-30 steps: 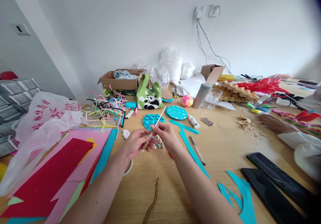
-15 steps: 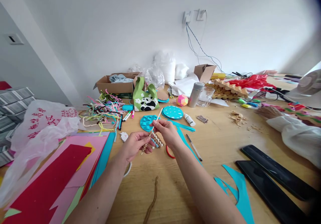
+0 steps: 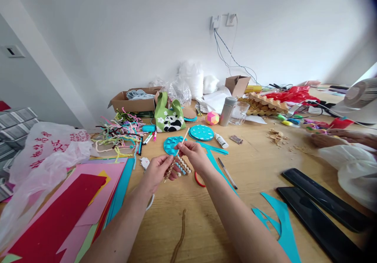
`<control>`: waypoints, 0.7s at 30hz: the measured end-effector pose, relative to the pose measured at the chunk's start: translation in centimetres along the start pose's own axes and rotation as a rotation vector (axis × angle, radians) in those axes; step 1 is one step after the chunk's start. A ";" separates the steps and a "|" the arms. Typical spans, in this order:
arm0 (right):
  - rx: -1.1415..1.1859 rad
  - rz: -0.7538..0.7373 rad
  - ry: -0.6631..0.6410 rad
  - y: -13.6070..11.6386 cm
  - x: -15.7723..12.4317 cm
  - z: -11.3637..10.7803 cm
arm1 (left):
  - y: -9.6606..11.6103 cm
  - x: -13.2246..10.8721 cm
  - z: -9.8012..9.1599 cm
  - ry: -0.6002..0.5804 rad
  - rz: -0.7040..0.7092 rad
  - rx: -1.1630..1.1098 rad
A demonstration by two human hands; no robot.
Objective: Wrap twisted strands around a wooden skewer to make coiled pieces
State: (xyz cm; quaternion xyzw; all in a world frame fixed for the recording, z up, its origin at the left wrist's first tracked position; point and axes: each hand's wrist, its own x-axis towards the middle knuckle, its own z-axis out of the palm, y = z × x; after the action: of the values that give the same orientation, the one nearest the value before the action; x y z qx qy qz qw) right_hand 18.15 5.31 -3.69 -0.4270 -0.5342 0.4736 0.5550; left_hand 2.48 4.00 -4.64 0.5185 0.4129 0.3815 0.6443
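Observation:
A thin pale stick (image 3: 185,135) slants up between my hands, with a brown pipe cleaner (image 3: 169,172) coiled around its lower part. My left hand (image 3: 160,168) is closed around the coiled part. The fingers of my right hand (image 3: 190,151) pinch the stick higher up. Just beyond them lie several coiled pieces (image 3: 184,165) in brown, white and blue. A round blue piece (image 3: 172,145) with raised shapes is behind my hands. Nearer to me, a straight brown pipe cleaner (image 3: 182,231) rests on the wooden table. Red-handled scissors (image 3: 199,179) are partly hidden by my right hand.
Coloured sheets (image 3: 59,212) and a plastic bag (image 3: 44,149) cover the left side. Loose pipe cleaners (image 3: 120,131), a panda bag (image 3: 169,115), a glue bottle (image 3: 221,140) and a pen (image 3: 227,172) lie around. Two black slabs (image 3: 318,219) lie right, near another person's hand (image 3: 330,140).
My left hand has turned a little, and more of the brown coil shows below it. At the right, another person's hands have come forward over the table. The view has shifted slightly.

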 end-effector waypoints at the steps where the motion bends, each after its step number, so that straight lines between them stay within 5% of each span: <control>1: -0.008 -0.001 -0.006 0.0 0.0 0.0 | 0.0 0.0 0.0 0.012 0.006 0.002; 10: 0.032 0.023 -0.178 -0.2 -0.5 0.8 | -0.5 0.4 -0.4 0.085 0.113 0.072; 21: 0.028 0.020 -0.030 0.0 -0.5 1.1 | -0.2 -0.4 0.4 -0.035 0.071 0.052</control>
State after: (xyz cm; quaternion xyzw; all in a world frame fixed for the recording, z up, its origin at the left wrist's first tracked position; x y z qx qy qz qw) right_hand 17.05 4.74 -3.70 -0.4175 -0.5314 0.4928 0.5481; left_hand 2.73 3.49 -4.69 0.5558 0.3929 0.3841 0.6239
